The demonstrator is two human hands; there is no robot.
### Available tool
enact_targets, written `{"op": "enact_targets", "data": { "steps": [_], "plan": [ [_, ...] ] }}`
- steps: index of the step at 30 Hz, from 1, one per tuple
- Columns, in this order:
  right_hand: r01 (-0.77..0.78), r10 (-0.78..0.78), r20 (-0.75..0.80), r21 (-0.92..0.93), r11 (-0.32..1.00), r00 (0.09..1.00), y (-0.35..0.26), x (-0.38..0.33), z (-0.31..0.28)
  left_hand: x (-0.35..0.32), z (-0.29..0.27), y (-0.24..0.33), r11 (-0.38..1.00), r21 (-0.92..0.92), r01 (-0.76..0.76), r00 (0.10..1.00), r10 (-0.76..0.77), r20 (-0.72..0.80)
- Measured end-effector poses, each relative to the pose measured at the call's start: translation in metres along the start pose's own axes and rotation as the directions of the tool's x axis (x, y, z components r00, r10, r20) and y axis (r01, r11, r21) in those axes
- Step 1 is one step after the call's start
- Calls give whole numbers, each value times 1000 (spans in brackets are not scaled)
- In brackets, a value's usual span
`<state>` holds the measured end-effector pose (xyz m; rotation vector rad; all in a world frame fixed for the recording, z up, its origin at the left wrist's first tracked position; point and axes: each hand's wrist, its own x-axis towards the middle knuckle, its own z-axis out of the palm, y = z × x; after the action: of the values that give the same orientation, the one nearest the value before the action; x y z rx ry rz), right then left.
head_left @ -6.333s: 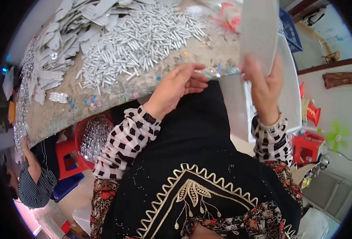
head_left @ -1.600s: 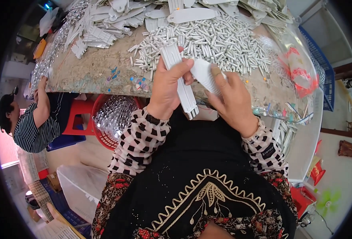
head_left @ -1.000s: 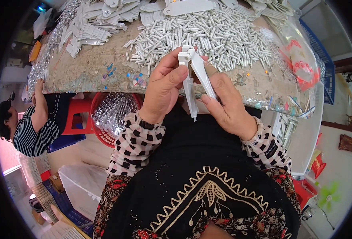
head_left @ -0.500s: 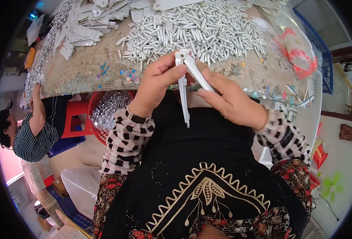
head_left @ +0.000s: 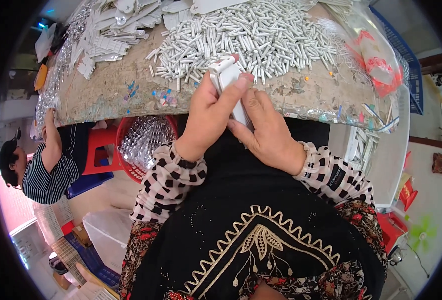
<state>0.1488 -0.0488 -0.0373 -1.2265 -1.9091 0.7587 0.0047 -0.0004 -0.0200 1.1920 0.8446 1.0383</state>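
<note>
Over the table's near edge, my hands hold a long white plastic piece (head_left: 226,75) with a jointed top end; it looks like two lengths folded together. My left hand (head_left: 201,112) wraps its upper part, thumb lying along the front face. Lower down, my right hand (head_left: 271,132) grips the same piece, its fingers touching the left thumb. The lower end is partly hidden by the fingers. Just beyond lies a heap of short white rods (head_left: 241,37).
Flat white plastic strips (head_left: 112,45) are piled at the far left. A red basket (head_left: 127,167) of silvery pieces stands below the table edge. At right is a white tub (head_left: 390,175) with white parts (head_left: 366,145). Another person (head_left: 51,170) works at the far left.
The white piece's two lengths, spread apart before, are now folded together. My right hand has moved left and closed in beside my left hand.
</note>
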Motion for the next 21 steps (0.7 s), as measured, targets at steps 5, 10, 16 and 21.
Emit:
{"op": "enact_targets", "data": {
  "steps": [5,10,16,21],
  "plan": [
    [209,-226,-115,-143,967,967,-4,5,-40,6,-15,28,921,380,-85,974,-4,228],
    [252,-256,59,64,966,965,-5,7,-65,-6,-17,32,853,520,-44,841,-249,480],
    [169,-189,142,145,975,972,-3,-1,-52,-24,-19,4,903,424,63,827,-286,485],
    [145,-155,77,125,982,985,5,-5,-44,-34,-31,-6,861,505,62,829,-326,454]
  ]
}}
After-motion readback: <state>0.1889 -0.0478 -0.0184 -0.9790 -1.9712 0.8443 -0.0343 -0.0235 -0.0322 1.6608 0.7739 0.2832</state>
